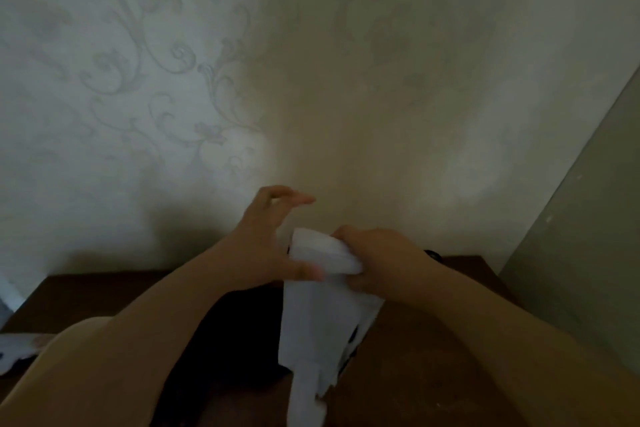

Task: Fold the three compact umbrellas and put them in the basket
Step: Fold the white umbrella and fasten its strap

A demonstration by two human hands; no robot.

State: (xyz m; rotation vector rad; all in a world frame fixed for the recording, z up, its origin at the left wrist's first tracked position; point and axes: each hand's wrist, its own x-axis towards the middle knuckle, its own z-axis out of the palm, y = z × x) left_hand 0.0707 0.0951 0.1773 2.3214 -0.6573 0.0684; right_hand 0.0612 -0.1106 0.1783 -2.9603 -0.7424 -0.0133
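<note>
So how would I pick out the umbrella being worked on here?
Start at the dark brown wooden table below the patterned wall. Above its middle, both hands meet on a white fabric compact umbrella: the right hand grips its top, the left hand's thumb presses it. It is the only pale bundle held upright.

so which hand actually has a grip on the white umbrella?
The right hand: its fingers curl round the top of the white umbrella. The left hand only has its thumb against the fabric, its fingers spread in the air.
</note>
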